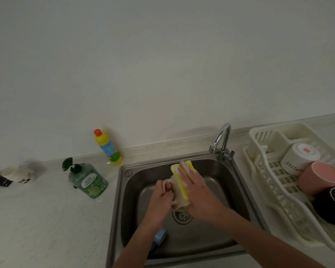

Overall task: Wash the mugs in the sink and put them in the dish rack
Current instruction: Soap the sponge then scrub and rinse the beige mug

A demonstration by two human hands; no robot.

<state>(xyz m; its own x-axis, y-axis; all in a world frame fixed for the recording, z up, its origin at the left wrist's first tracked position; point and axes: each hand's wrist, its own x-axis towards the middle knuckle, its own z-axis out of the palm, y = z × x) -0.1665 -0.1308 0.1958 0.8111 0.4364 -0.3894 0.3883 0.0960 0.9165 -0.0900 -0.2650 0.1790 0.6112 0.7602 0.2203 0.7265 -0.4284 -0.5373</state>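
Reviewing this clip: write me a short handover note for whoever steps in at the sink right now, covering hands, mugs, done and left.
Left hand grips the cream mug by its handle over the sink.
Right hand presses the yellow sponge against that mug's side.
Done: white mug, pink mug and dark mug sit in the dish rack.
Left: finish the cream mug, probably rinse it under the tap, rack it. A light blue object, possibly another mug, lies in the sink under the left forearm.

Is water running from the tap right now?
No, no stream shows below the faucet spout; the right hand rubs a yellow sponge on the beige mug.
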